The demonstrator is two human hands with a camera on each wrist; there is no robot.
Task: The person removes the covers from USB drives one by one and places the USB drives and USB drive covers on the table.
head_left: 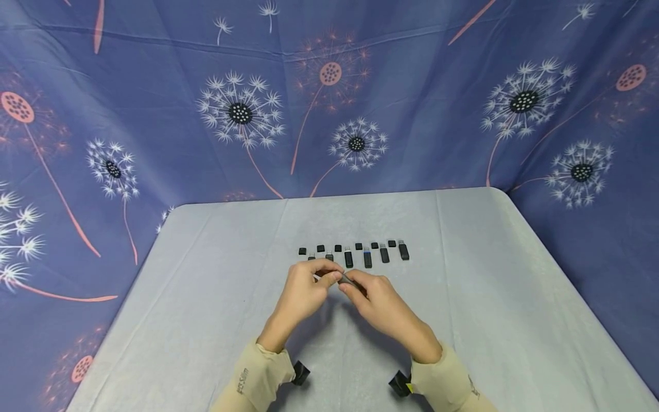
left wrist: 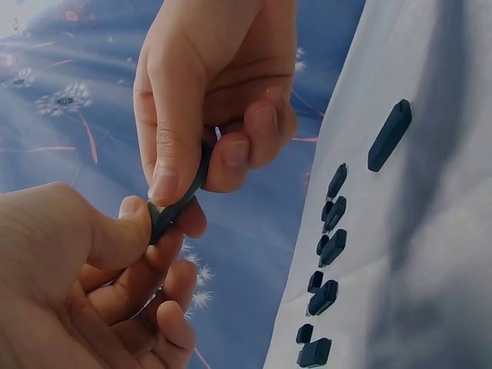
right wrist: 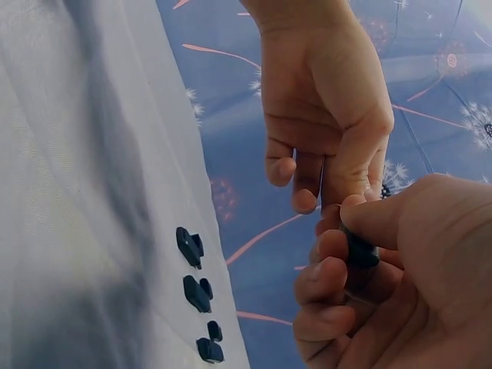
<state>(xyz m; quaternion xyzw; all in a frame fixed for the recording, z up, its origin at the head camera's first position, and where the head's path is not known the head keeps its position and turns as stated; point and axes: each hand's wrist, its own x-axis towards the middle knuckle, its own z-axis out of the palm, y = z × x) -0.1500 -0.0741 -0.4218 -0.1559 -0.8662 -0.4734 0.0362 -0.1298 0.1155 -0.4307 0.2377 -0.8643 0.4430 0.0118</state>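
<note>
Over the table, my left hand point(head_left: 305, 293) and right hand point(head_left: 385, 303) meet fingertip to fingertip. Between them is a dark USB flash drive point(left wrist: 181, 206), partly covered by the fingers. The left thumb and fingers pinch one end of it, while the right ones grip its other end, where a dark body point(right wrist: 360, 250) shows in the right wrist view. Just beyond the hands lies a row of black USB flash drives, among them one with a blue part point(head_left: 368, 258) and one at the right end point(head_left: 404, 250). Small black caps point(head_left: 358, 246) lie behind the drives.
Another dark stick point(left wrist: 390, 135) lies apart from the row in the left wrist view. A pale grey cloth covers the table point(head_left: 494, 297). Behind it hangs a blue curtain point(head_left: 412, 74) with dandelion prints. Black wrist cameras point(head_left: 301, 373) sit by both sleeves.
</note>
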